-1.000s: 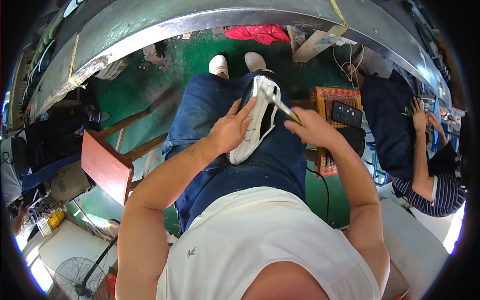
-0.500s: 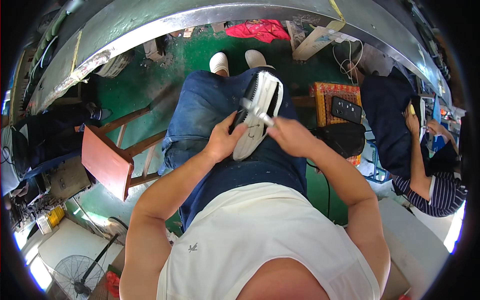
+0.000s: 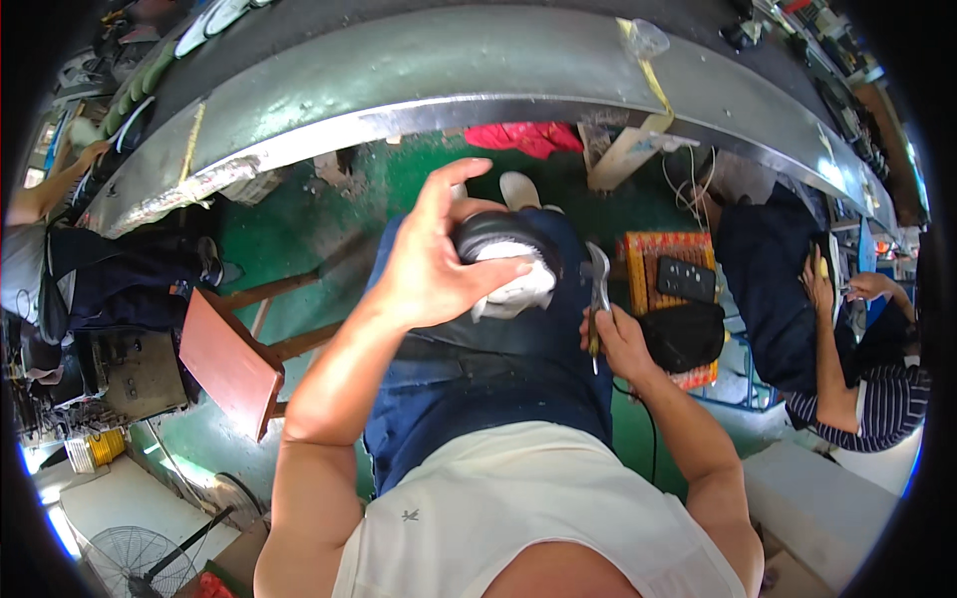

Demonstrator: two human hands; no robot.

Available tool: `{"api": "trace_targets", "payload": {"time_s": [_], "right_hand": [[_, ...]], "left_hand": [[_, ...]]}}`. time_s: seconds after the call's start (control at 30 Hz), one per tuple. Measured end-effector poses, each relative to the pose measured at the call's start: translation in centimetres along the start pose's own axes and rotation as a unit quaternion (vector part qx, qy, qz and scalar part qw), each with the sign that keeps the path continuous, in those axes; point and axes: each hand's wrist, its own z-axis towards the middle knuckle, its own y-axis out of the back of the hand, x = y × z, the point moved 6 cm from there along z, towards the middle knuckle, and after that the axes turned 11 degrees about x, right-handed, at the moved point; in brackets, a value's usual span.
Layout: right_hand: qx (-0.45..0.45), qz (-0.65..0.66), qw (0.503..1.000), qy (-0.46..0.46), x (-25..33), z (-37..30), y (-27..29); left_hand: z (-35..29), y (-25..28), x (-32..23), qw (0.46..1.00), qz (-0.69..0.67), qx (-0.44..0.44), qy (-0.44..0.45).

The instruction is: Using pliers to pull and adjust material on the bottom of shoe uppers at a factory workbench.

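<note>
My left hand [image 3: 424, 264] grips a shoe [image 3: 513, 244] over my lap, with the thumb on the pale underside and the fingers curled around the far side. The shoe has a shiny black upper and a whitish bottom with a gathered edge. One end of it faces me, so its full length is hidden. Beside my right thigh, my right hand [image 3: 623, 344] is closed around the handles of metal pincers [image 3: 598, 274]. Their curved head points away from me, apart from the shoe.
A long metal-edged bench [image 3: 399, 115] crosses ahead. At left stands a reddish-brown wooden stool [image 3: 229, 349]. To the right, a beaded seat [image 3: 643, 269] bears a black phone [image 3: 688, 279] and a black pouch [image 3: 683, 334]. Co-workers sit on both sides; a fan [image 3: 135, 563] stands lower left.
My left hand has lifted the shoe off my lap and tipped it end toward me. My right hand has drawn the pincers away from it to the right. The view has tilted upward.
</note>
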Motion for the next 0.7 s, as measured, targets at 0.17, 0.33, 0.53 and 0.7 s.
{"api": "trace_targets", "payload": {"time_s": [0.17, 0.33, 0.53, 0.7], "right_hand": [[0.04, 0.037, 0.998, 0.042, 0.9, 0.0, -0.7], [0.059, -0.098, 0.993, -0.038, 1.6, 0.3, -0.6], [0.113, -0.223, 0.967, -0.049, 4.1, 2.2, -2.0], [0.134, -0.303, 0.941, -0.076, 4.1, 3.5, -2.5]], "left_hand": [[5.2, -0.6, 9.1, 0.981, 0.058, -0.035, 0.184], [-0.8, -3.0, 21.7, 0.946, -0.058, 0.121, 0.294], [-0.4, -3.0, 17.5, 0.908, 0.334, 0.095, 0.236], [-2.3, -1.3, 20.2, 0.956, 0.064, -0.065, 0.278]]}}
